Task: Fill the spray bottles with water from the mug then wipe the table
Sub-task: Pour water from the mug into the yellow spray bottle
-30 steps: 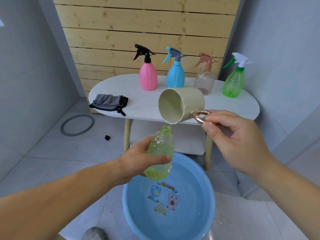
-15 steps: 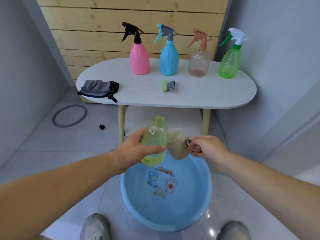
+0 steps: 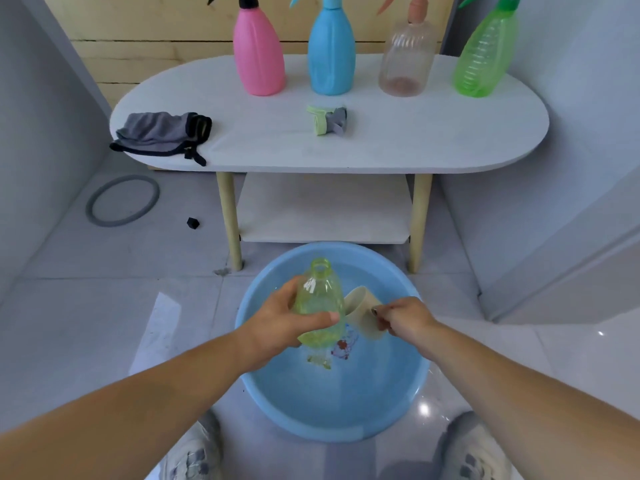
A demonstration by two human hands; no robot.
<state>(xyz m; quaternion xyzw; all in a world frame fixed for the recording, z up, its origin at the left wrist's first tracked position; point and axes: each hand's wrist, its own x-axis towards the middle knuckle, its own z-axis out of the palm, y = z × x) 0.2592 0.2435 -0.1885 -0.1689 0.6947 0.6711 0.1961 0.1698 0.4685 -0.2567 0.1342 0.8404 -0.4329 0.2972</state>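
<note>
Gripping pale-green translucent plastic bottle [image 3: 320, 303] in left hand [image 3: 277, 327]: thumb across the front, fingers curled behind. Neck uncapped, tilted toward 12 o'clock. Pinching the handle of beige mug [image 3: 362, 306] with right hand [image 3: 405, 318], at 3 o'clock of the bottle, mug mouth turned toward it. Touching or just beside: can't tell. Holding both low over round blue plastic basin [image 3: 381, 393] on the floor.

At 12 o'clock of basin: white oval table [image 3: 433, 147]. Along its far edge, in a row from 9 to 3 o'clock: pink spray bottle [image 3: 258, 53], blue spray bottle [image 3: 330, 53], clear peach spray bottle [image 3: 405, 60], green spray bottle [image 3: 485, 57]. Mid-table: loose green-and-grey spray head [image 3: 330, 120]. At 9 o'clock end: crumpled grey cloth [image 3: 159, 136].
</note>
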